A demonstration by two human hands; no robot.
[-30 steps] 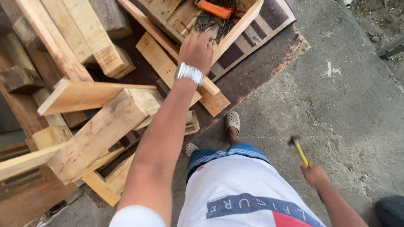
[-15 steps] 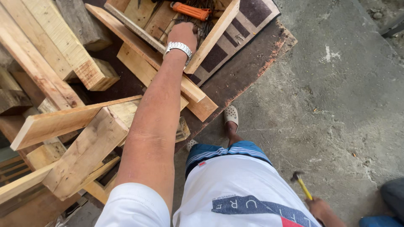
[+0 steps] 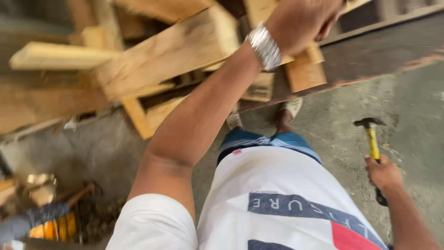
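Observation:
My left hand is stretched forward at the top of the view, over the stacked wooden blocks. A silver watch is on its wrist. Its fingers are curled downward, and whether they hold anything is hidden. My right hand hangs low at the right and grips a hammer with a yellow handle and dark head, head pointing up, above the concrete floor.
A pile of pale timber pieces and pallet parts fills the upper left. A dark board lies at the upper right. My sandalled foot stands at its edge. Blurred orange and yellow tools lie at the lower left.
My left hand has drawn back from the wooden box with the orange tool, which is now out of view. The view has swung lower and left. The hammer hand has risen a little.

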